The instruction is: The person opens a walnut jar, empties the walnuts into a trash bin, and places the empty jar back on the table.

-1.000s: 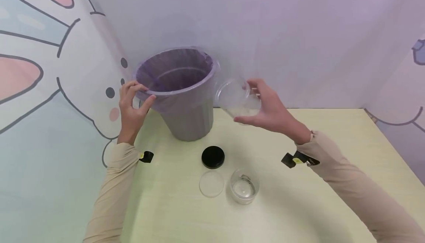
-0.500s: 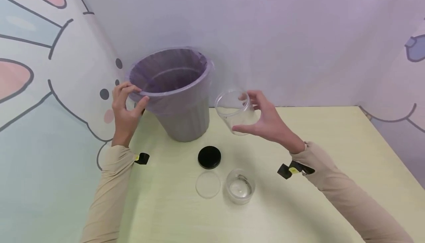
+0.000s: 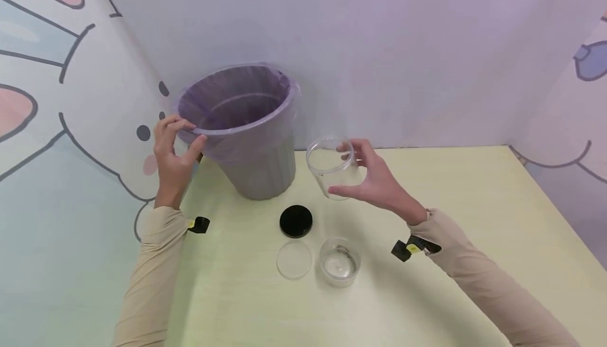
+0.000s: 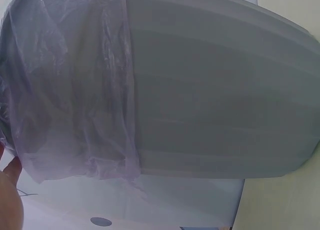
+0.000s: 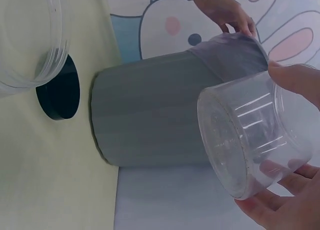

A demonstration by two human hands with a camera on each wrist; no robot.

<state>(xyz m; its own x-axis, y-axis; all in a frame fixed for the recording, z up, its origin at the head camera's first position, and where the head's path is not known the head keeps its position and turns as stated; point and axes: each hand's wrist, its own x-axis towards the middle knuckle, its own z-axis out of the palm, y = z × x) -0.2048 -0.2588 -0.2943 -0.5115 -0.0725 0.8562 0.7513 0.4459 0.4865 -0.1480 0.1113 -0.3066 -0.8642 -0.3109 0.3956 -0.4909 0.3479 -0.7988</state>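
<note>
A grey trash can point(image 3: 261, 168) with a thin purple liner point(image 4: 75, 89) folded over its rim stands at the back left of the table. My left hand point(image 3: 173, 160) grips the near-left rim, thumb outside and fingers over the edge. In my right hand point(image 3: 377, 178) is a clear plastic jar point(image 5: 250, 135), held round its side, tilted and raised above the table just right of the can. Its mouth faces up and toward the can in the head view. The jar looks see-through, with small specks near its bottom edge in the right wrist view.
A black round lid point(image 3: 296, 221) lies in front of the can. Nearer are a clear disc point(image 3: 294, 259) and a second clear round container point(image 3: 339, 263) with a dark mark inside. Walls with rabbit drawings point(image 3: 104, 83) border the table.
My right hand has lowered the clear jar and tipped it more upright, away from the can's rim. My left hand keeps its grip on the rim. The view has shifted slightly.
</note>
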